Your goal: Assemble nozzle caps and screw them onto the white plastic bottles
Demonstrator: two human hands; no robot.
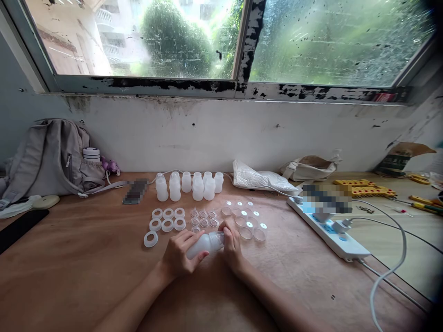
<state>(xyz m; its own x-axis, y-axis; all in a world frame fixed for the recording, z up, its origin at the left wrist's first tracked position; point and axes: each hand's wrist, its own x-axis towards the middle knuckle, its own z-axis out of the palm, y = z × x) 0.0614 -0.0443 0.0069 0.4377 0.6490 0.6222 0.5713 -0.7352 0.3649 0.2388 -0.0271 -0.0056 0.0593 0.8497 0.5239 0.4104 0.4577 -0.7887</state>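
Observation:
A frosted bottle (pixel 200 246) lies tilted between my hands, its clear top pointing right. My left hand (pixel 182 251) is wrapped round the bottle's body. At the clear top end, the fingers of my right hand (pixel 231 242) are closed on it. Beyond my hands are white rings (pixel 168 225) in rows, small clear nipple-like parts (pixel 204 222), and clear round caps (pixel 245 233) beside small white discs. Several frosted bottles (pixel 198 188) stand upright farther back.
At the right lies a white power strip (pixel 328 230) with cables. A silvery packet (pixel 259 179) and a beige bag (pixel 309 168) rest near the wall. At the left are a grey backpack (pixel 51 152) and a black flat object (pixel 20 228). Yellow racks (pixel 367 189) lie far right.

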